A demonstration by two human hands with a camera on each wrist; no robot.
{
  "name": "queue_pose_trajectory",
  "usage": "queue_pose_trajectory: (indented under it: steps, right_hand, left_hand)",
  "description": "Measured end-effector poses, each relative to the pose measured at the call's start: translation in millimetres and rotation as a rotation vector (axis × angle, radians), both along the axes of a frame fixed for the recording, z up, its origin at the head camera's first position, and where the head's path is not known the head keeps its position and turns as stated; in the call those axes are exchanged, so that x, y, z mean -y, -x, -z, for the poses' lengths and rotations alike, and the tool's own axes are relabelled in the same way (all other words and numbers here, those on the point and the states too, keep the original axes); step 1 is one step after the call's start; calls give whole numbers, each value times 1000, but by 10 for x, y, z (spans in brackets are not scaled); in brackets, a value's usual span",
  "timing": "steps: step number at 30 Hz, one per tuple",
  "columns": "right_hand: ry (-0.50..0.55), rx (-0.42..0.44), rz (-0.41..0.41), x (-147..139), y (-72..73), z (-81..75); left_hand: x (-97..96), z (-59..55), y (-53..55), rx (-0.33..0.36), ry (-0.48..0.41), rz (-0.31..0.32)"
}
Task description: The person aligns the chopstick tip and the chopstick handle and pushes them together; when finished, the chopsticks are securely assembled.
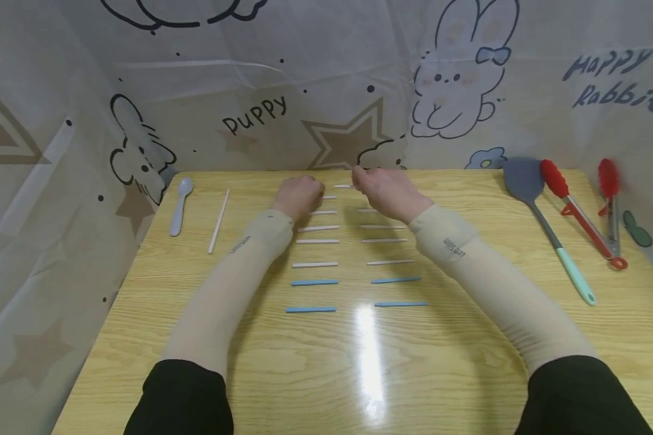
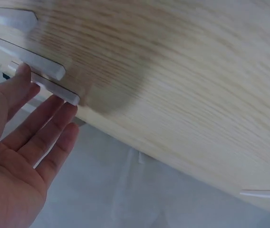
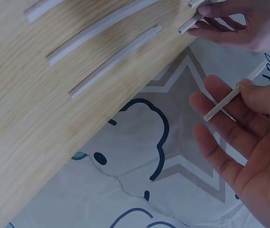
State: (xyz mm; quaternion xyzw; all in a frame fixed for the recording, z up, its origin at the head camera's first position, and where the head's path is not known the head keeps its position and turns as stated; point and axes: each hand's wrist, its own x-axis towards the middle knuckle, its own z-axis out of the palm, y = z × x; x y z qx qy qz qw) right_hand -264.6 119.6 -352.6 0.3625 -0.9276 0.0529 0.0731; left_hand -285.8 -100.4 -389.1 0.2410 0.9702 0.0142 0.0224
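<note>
At the far edge of the table, my left hand (image 1: 300,196) has its thumb and fingertips around a white stick (image 2: 54,89), the farthest in the left column. Beside it lies another white stick (image 2: 30,58), close to the thumb. My right hand (image 1: 387,192) is raised near the same edge and pinches a thin white stick (image 3: 223,102) between thumb and fingers. Two columns of sticks run toward me: white ones such as this stick (image 1: 314,264) on the left and this one (image 1: 390,262) on the right, with blue sticks (image 1: 311,309) at the near end.
A white spoon (image 1: 179,206) and a lone white stick (image 1: 218,221) lie on the left of the wooden table (image 1: 283,374). At right are a spatula (image 1: 546,226), red tongs (image 1: 582,214) and a second pair of tongs (image 1: 609,187). A printed cloth (image 1: 196,121) hangs behind.
</note>
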Motion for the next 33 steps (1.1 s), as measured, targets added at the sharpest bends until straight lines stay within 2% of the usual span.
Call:
queue_pose_trajectory:
  steps: [8,14,19,25,29,33]
  right_hand:
    - [14,-49,-53,-54,-4,23]
    - [1,-56,-36,-84,-22,-1]
    - [8,-41,-34,-118,-14,-30]
    - [56,-64,-57,-164,-24,-88]
    - [82,-15,-80,-187,-32,-135]
    - [76,22,-70,-245,-46,-202]
  left_hand:
    - [-58,17,-24,4,58,-47]
    - [-46,29,-4,-23,96,-62]
    - [-9,-22,2,-20,118,-58]
    - [67,-190,-38,0,49,-35]
    - [156,-296,-102,29,-38,-21]
    - [261,-371,-177,50,-149,-8]
